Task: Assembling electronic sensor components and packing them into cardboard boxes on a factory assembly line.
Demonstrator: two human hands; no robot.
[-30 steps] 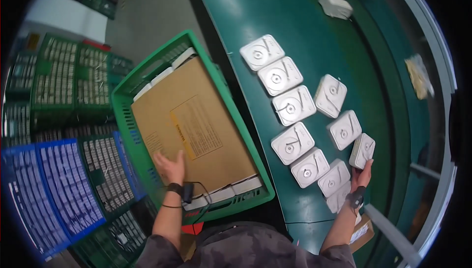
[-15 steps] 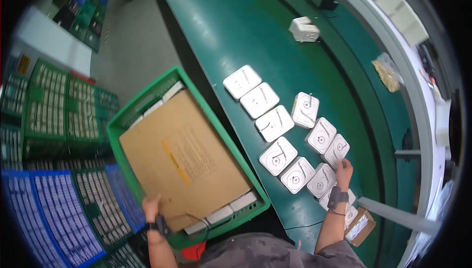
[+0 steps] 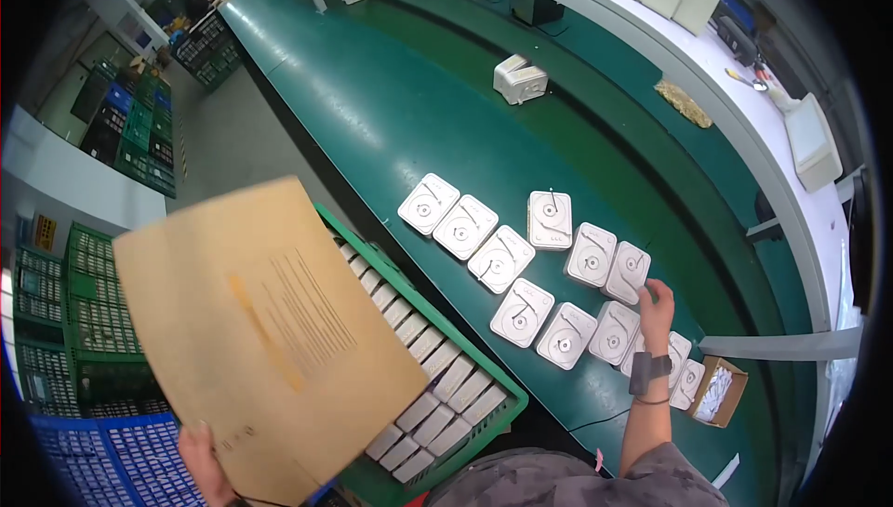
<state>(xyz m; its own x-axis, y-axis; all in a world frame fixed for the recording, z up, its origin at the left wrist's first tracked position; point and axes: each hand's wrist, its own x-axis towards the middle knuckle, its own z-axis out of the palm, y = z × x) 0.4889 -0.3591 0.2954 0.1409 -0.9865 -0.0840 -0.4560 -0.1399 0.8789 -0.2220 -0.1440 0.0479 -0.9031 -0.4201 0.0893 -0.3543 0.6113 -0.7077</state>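
My left hand (image 3: 200, 463) is closed on the lower left edge of a brown cardboard sheet (image 3: 270, 330) with an orange stripe. The sheet is tilted up over a green crate (image 3: 507, 405), covering much of it. Rows of white boxy units (image 3: 433, 424) stand packed inside the crate. On the bench, my right hand (image 3: 657, 307) is at the right corner of a white rounded-square device (image 3: 628, 271) with a round mark and a short dark cable on top. Its fingers are loosely curled and a little apart, seemingly just touching the device.
Several similar white devices (image 3: 500, 259) lie in rows on the green bench (image 3: 372, 107). A small carton (image 3: 721, 393) with white pieces stands by the bench post (image 3: 781, 344). Stacked blue crates (image 3: 102, 451) and green crates (image 3: 102, 321) are at the left. Two white housings (image 3: 521, 81) sit farther back.
My left hand has lifted the cardboard sheet off the crate and tilted it leftward, uncovering the packed white units. My right hand stays by the same device. The view has shifted.
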